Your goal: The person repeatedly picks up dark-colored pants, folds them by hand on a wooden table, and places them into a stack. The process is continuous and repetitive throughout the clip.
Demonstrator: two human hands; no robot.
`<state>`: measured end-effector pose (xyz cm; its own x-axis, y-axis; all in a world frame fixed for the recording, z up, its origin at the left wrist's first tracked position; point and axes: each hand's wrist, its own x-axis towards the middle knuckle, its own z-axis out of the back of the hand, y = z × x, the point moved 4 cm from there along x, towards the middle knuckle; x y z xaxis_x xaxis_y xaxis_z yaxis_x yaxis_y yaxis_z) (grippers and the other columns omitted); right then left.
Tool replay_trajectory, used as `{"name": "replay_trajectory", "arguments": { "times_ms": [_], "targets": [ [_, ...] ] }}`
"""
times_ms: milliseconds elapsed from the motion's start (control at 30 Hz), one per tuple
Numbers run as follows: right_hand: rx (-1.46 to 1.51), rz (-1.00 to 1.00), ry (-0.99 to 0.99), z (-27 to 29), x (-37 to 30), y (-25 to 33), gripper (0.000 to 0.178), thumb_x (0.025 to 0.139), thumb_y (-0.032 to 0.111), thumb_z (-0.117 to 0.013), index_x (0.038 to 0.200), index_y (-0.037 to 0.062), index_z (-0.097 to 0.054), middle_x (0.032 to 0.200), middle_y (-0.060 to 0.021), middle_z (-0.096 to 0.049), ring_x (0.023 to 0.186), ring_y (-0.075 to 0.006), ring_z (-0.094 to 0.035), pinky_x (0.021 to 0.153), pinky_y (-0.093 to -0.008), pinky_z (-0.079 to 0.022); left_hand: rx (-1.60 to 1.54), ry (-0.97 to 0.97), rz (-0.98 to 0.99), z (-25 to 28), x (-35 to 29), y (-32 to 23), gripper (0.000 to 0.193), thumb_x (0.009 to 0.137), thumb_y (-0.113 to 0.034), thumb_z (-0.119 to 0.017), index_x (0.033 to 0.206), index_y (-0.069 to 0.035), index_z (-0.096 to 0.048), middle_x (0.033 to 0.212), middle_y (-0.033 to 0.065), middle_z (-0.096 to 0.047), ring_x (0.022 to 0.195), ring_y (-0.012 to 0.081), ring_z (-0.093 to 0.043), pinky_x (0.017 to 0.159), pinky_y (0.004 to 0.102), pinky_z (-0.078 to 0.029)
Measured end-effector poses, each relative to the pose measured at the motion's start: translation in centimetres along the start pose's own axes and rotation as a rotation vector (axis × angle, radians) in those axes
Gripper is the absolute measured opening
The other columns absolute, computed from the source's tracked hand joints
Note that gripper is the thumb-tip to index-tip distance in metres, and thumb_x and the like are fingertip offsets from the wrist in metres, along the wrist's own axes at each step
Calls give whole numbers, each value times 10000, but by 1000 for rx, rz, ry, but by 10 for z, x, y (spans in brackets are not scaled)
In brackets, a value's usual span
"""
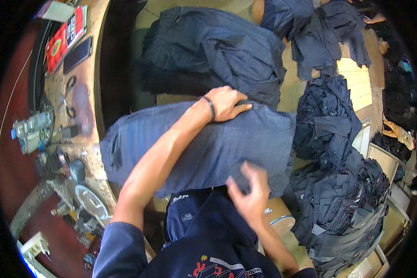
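Pinches a dark fold at the far edge of the blue-grey cloth (185, 143) with the left hand (224, 104), near the centre of the frame, thumb and fingers drawn together. Wears a dark band (211, 110) on that wrist. Holds the right hand (254, 192) over the near edge of the cloth, just right of and below centre, blurred, thumb and forefinger apart around a dark patch; cannot tell whether gripping it. Has the cloth spread broadly across the middle of the frame, beneath the left forearm. Just beyond, at upper centre, a large crumpled heap of dark cloth (236, 46). Toward the right, a bunched dark pile (326, 120), with a bigger stack of dark pieces (343, 204) at lower right. At far left, on a worn wooden table (89, 132), scissors (68, 97); above these, toward upper left, a phone (78, 55) beside a red printed packet (60, 44).
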<state>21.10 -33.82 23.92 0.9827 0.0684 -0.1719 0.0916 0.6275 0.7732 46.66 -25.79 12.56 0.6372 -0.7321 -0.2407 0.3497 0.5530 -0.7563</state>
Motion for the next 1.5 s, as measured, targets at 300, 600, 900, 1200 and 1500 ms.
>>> {"name": "replay_trajectory", "arguments": {
  "times_ms": [300, 600, 900, 1200, 1500],
  "targets": [
    [-11, -25, 4, 96, 37, -9, 511, 893, 248, -785, 1333, 31, -640, 1140, -208, -721, 1044, -350, -706, 977, -467, -555, -31, -221, 380, 76, -117, 27, 545, 1028, -559, -606, 1248, -68, -691, 1155, 213, -747, 1111, 425, -697, 946, 501, -540],
    [400, -605, 490, 162, 115, -154, 604, 1025, 332, -574, 1591, 134, -503, 1247, -168, -694, 763, -210, -694, 563, -353, -603, 382, -973, 292, 132, -255, 20, 302, 1043, -147, -606, 771, -17, -587, 762, 168, -569, 772, 381, -570, 715, 489, -431],
    [21, -328, 150, 154, 84, -172, 611, 968, 529, -692, 1201, -35, -664, 905, -256, -749, 850, -351, -738, 771, -472, -546, 332, -376, 972, 85, -306, 61, 593, 1056, -543, -534, 1097, -2, -775, 1132, 256, -750, 1165, 446, -671, 1165, 503, -397],
    [-38, -287, -18, 189, 79, -187, 560, 929, 455, -716, 1191, -41, -722, 985, -301, -754, 921, -427, -767, 797, -484, -584, 417, -1061, 252, 105, -263, -2, 195, 1047, -176, -593, 1087, -24, -709, 1055, 179, -700, 1062, 412, -636, 970, 478, -477],
    [-101, -428, -194, 166, 29, -205, 368, 944, 359, -658, 1016, 6, -734, 980, -315, -730, 950, -512, -718, 812, -553, -562, 195, -833, 995, -49, -438, -11, 595, 946, -270, -765, 1407, -9, -494, 1213, 260, -689, 1173, 418, -664, 1002, 512, -512]
  ]
}}
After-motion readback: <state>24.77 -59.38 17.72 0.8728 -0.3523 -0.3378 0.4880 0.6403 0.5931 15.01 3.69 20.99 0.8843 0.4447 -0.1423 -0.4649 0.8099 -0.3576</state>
